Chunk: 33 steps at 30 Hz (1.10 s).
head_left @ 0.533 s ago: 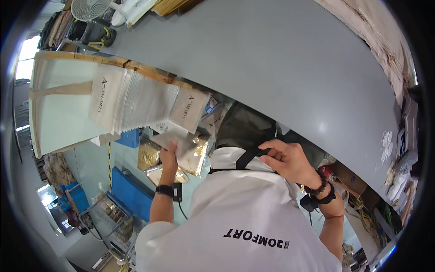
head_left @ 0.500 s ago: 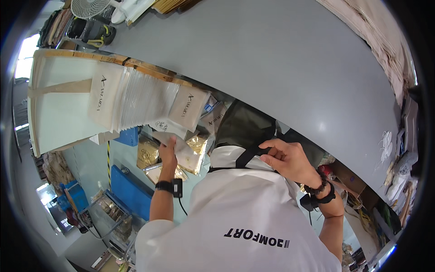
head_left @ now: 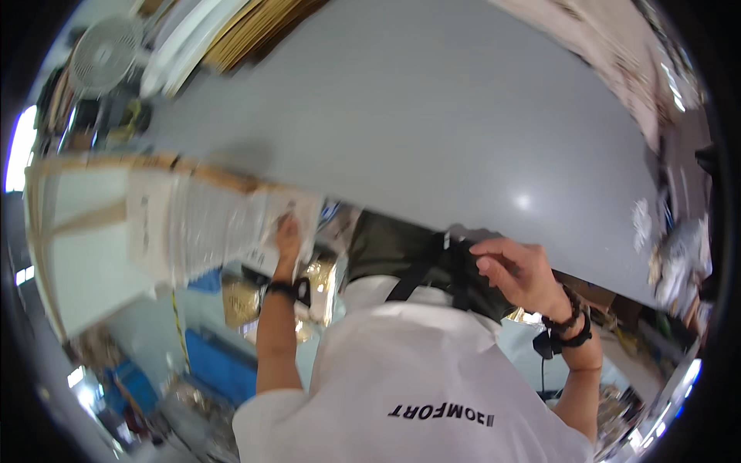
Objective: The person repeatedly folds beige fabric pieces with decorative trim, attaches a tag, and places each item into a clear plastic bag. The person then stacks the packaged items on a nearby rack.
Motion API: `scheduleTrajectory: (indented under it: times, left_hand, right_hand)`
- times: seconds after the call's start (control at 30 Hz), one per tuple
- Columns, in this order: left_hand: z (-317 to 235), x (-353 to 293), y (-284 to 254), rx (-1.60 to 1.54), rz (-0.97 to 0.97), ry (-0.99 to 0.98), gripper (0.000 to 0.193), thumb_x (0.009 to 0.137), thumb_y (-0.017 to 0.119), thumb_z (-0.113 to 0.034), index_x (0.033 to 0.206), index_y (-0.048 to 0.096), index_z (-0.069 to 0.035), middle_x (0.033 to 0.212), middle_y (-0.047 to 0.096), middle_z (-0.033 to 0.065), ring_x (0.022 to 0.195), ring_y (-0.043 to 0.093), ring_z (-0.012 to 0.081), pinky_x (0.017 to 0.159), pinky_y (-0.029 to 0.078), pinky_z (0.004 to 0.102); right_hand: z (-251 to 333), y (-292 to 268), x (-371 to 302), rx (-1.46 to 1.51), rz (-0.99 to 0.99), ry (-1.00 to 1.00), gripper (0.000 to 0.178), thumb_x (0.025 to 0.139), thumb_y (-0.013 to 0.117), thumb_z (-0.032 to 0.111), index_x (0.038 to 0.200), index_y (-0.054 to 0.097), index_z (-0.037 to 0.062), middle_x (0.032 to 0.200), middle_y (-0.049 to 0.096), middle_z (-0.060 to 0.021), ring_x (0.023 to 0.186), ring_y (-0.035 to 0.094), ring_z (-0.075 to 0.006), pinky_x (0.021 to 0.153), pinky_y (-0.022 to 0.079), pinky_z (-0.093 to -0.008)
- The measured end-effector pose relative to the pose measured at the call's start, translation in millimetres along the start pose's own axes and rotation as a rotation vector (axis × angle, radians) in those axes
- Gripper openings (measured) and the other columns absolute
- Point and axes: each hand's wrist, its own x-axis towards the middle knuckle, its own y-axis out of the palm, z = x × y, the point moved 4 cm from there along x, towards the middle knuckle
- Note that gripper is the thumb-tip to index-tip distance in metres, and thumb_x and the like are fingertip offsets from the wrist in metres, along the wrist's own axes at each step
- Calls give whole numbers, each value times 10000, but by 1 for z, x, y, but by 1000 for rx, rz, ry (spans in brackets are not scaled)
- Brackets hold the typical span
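My left hand [head_left: 288,238] is at the near end of a row of packaging bags, over a pale beige bag [head_left: 309,212]. Its fingers are blurred, so whether they grip that bag is unclear. Behind it runs the rest of the row, a tightly packed stack of clear-edged bags [head_left: 212,228]. My right hand [head_left: 525,274] hovers by the table edge at my waist, thumb and forefinger apart, with nothing in it. Beside it is a dark apron [head_left: 390,243] with black straps over my white shirt.
A wide grey table [head_left: 409,116] spans the area ahead. Brown folded sheets [head_left: 255,31] and a fan [head_left: 106,55] stand at its far left; pinkish fabric [head_left: 602,54] lies at the far right. Gold packets [head_left: 241,301] and a blue panel [head_left: 220,363] show below on the left.
My left hand has moved from below the row, where it held a flat pale bag, up to the row's end bag. The view has swung; my right hand remains raised near my waist.
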Motion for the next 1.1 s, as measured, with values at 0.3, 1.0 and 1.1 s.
scheduleTrajectory:
  times: [0.3,1.0,1.1]
  left_hand:
    - [-193,51,-201,-10,-764,104,302,1084,538,-74,1357,629,19,1285,682,134,1118,651,229,969,531,341]
    - [-680,236,-37,-244,77,921,188,958,614,47,1078,743,-19,1065,694,114,984,669,223,879,524,307]
    - [-723,240,6,-310,186,952,184,969,633,12,1094,756,-39,1056,721,96,931,692,218,819,550,321]
  right_hand:
    - [-72,-227,101,-273,-743,54,243,1034,667,245,1066,752,19,745,713,-91,649,664,-130,602,518,-305]
    - [-129,-455,229,-638,-1135,-38,185,961,692,256,1013,810,123,1099,739,-123,975,709,-348,841,564,-457]
    - [-115,-454,222,-677,-1211,-69,228,1000,677,292,1061,785,100,993,761,-112,900,720,-329,797,551,-450]
